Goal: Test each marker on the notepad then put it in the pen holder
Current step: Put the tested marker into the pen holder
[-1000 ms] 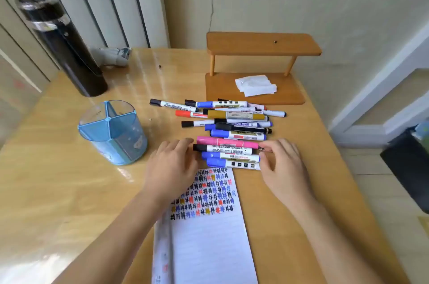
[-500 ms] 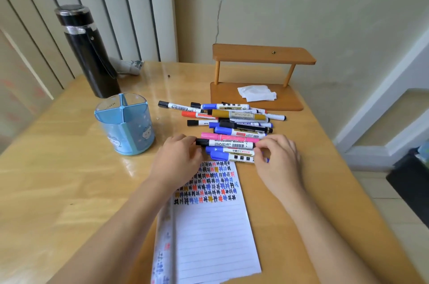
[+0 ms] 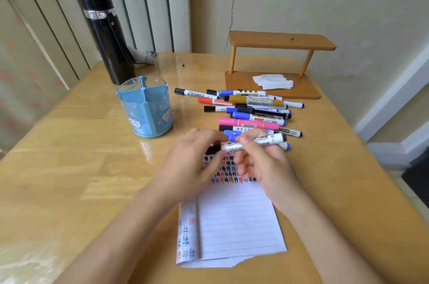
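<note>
Centre of frame, white marker [image 3: 255, 140] held just above the notepad's [image 3: 236, 225] top edge, right hand [image 3: 264, 165] pinching its barrel between thumb and fingers, left hand [image 3: 192, 165] curled round its black-capped end (blurred), blue pen holder [image 3: 146, 109] up-left of the hands, marker pile [image 3: 253, 109] just behind.

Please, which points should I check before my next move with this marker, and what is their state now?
1. Marker gripped by left hand and right hand: ok.
2. Cap off for testing: not ok, the black cap seems still on.
3. Free lines on notepad: ok.
4. Pen holder upright, top open: ok.
5. Marker writes: cannot tell.
</note>
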